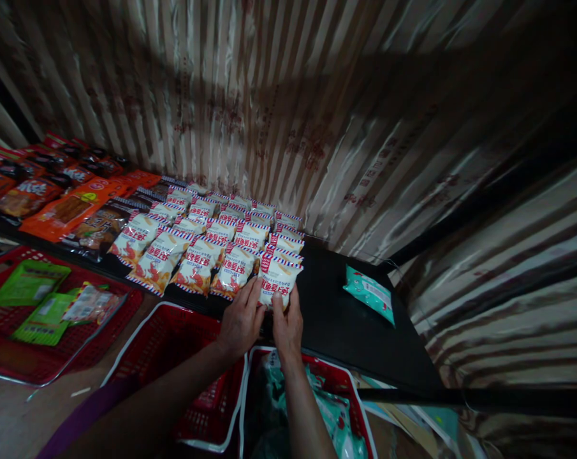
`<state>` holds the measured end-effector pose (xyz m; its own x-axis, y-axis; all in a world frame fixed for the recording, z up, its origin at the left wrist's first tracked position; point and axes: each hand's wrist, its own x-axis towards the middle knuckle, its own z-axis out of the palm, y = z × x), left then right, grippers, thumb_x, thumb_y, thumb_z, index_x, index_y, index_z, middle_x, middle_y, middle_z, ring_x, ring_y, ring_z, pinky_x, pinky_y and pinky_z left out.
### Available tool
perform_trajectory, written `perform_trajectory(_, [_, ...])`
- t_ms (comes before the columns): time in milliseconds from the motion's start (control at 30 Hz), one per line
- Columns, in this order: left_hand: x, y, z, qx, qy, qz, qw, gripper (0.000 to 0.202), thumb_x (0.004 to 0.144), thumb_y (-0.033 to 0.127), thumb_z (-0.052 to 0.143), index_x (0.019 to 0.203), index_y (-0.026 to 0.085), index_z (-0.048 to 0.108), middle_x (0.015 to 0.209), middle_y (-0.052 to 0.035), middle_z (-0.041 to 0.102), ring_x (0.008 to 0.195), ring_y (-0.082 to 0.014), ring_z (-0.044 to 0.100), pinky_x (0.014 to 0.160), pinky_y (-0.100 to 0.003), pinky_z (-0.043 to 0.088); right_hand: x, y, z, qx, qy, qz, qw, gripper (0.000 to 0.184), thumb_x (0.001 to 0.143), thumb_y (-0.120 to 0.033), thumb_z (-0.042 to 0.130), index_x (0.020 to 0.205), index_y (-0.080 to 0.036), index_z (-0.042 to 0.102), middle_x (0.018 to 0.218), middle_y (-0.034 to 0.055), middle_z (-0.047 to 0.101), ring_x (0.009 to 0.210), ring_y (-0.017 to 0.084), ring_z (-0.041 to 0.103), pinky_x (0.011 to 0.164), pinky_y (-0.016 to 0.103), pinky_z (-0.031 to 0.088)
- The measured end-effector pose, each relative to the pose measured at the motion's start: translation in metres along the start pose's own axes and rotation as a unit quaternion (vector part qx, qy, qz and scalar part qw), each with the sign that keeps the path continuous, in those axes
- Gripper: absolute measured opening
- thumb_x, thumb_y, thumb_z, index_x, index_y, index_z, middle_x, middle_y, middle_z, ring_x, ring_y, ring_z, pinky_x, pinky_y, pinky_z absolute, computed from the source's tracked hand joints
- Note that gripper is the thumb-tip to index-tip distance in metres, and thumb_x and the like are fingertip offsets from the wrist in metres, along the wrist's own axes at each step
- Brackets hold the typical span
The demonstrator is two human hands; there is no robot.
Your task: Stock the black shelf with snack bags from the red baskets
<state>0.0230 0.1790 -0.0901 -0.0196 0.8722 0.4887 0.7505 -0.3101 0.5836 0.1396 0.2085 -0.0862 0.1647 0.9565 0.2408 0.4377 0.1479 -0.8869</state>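
My left hand (241, 320) and my right hand (287, 326) meet at the front edge of a black shelf (336, 312). Both are pinched on the lower end of a white snack packet (277, 277) with red and blue striped edges. That packet is the front one of the right-most row. Several more rows of the same white snack packets (199, 245) lie overlapping to its left and behind it. A single teal packet (370, 292) lies alone on the shelf to the right.
Orange and red snack packets (63, 207) fill the shelf's left part. Below the shelf stand red baskets: one with green packets (30, 284) at left, one (173, 357) under my left forearm, one with teal packets (336, 414) under my right arm. Striped foil covers the walls.
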Motion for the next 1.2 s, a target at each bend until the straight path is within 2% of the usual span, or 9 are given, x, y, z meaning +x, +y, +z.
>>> perform_trajectory(200, [0.002, 0.002, 0.001, 0.017, 0.01, 0.004, 1.0, 0.053, 0.091, 0.023, 0.04, 0.141, 0.012, 0.029, 0.138, -0.0166, 0.046, 0.13, -0.0226, 0.041, 0.105, -0.039, 0.04, 0.002, -0.004, 0.0, 0.0, -0.014, 0.038, 0.999, 0.071, 0.082, -0.057, 0.041, 0.14, -0.017, 0.035, 0.131, 0.0126, 0.054, 0.117, 0.025, 0.054, 0.094, 0.039, 0.044])
perform_trajectory(400, [0.003, 0.003, 0.003, 0.037, 0.019, -0.003, 0.999, 0.053, 0.09, 0.024, 0.041, 0.141, 0.015, 0.029, 0.136, -0.0153, 0.048, 0.127, -0.0233, 0.044, 0.102, -0.04, 0.044, 0.004, -0.005, 0.001, -0.001, -0.007, 0.04, 0.999, 0.071, 0.082, -0.058, 0.041, 0.141, -0.018, 0.035, 0.13, 0.0115, 0.055, 0.115, 0.025, 0.054, 0.093, 0.04, 0.044])
perform_trajectory(667, [0.002, 0.002, 0.003, 0.045, 0.04, 0.011, 0.998, 0.053, 0.091, 0.023, 0.039, 0.142, 0.016, 0.027, 0.141, -0.0139, 0.043, 0.131, -0.0213, 0.041, 0.105, -0.037, 0.04, 0.005, 0.003, 0.003, -0.034, -0.015, -0.004, 0.999, 0.065, 0.086, -0.052, 0.038, 0.143, -0.021, 0.03, 0.129, 0.0095, 0.057, 0.113, 0.023, 0.055, 0.091, 0.038, 0.045])
perform_trajectory(867, [0.001, 0.001, 0.003, 0.042, 0.026, 0.004, 0.999, 0.053, 0.091, 0.025, 0.038, 0.141, 0.013, 0.028, 0.144, -0.016, 0.037, 0.134, -0.0225, 0.035, 0.107, -0.038, 0.038, 0.002, -0.003, 0.004, -0.044, 0.0, 0.002, 0.999, 0.07, 0.085, -0.055, 0.039, 0.143, -0.018, 0.029, 0.14, 0.014, 0.045, 0.125, 0.027, 0.045, 0.1, 0.044, 0.038])
perform_trajectory(1033, [0.002, 0.001, -0.001, 0.041, 0.001, -0.004, 0.999, 0.053, 0.091, 0.023, 0.036, 0.142, 0.013, 0.028, 0.146, -0.0161, 0.035, 0.135, -0.0227, 0.033, 0.108, -0.039, 0.036, -0.002, -0.009, 0.005, -0.069, 0.049, -0.063, 0.994, 0.083, 0.082, -0.056, 0.045, 0.146, -0.012, 0.017, 0.147, 0.0184, 0.032, 0.134, 0.029, 0.033, 0.106, 0.047, 0.032])
perform_trajectory(1133, [0.002, 0.002, -0.002, 0.043, -0.004, -0.005, 0.999, 0.053, 0.09, 0.022, 0.036, 0.142, 0.013, 0.029, 0.146, -0.0159, 0.034, 0.134, -0.0236, 0.034, 0.107, -0.04, 0.037, -0.004, -0.009, 0.007, -0.104, 0.06, -0.107, 0.987, 0.079, 0.084, -0.053, 0.046, 0.146, -0.013, 0.017, 0.149, 0.0175, 0.029, 0.136, 0.029, 0.029, 0.107, 0.048, 0.03])
perform_trajectory(1200, [0.002, 0.004, -0.002, 0.044, -0.008, -0.013, 0.999, 0.053, 0.09, 0.023, 0.037, 0.141, 0.014, 0.029, 0.146, -0.0154, 0.034, 0.132, -0.0244, 0.037, 0.106, -0.04, 0.038, -0.005, -0.009, 0.008, -0.112, 0.05, -0.11, 0.986, 0.075, 0.086, -0.052, 0.042, 0.146, -0.015, 0.017, 0.148, 0.0173, 0.03, 0.136, 0.029, 0.03, 0.106, 0.049, 0.031])
